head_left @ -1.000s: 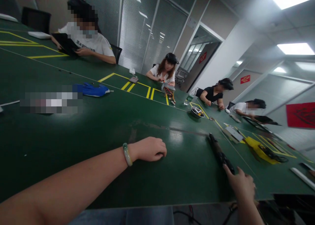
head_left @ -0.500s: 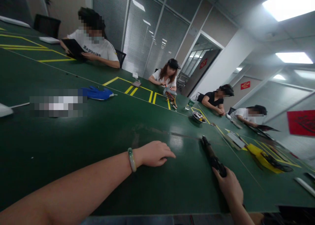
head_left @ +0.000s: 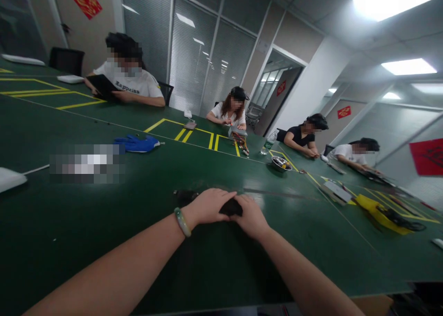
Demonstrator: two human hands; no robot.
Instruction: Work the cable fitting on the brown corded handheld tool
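Note:
A long, dark, stick-shaped tool [head_left: 231,208] lies across in front of me, just above or on the green table; its exact kind cannot be made out. My left hand [head_left: 212,207] is closed over its middle, with a green bangle on that wrist. The narrow end pokes out to the left beyond my left fingers. Close against it, my right hand [head_left: 252,215] grips the thicker black end. Both hands' fingertips nearly meet over the tool, and much of its body is hidden beneath them.
On the green table [head_left: 138,260] lie a blue glove [head_left: 140,143], a metal bowl [head_left: 281,164] of small items, a water bottle [head_left: 269,143] and a yellow object [head_left: 377,214] with black cable. Several people sit around the far side, one behind a grey box with wires [head_left: 238,134].
My right hand has brought the tool in from the right and turned it to point left. My left hand, empty before, has closed on it.

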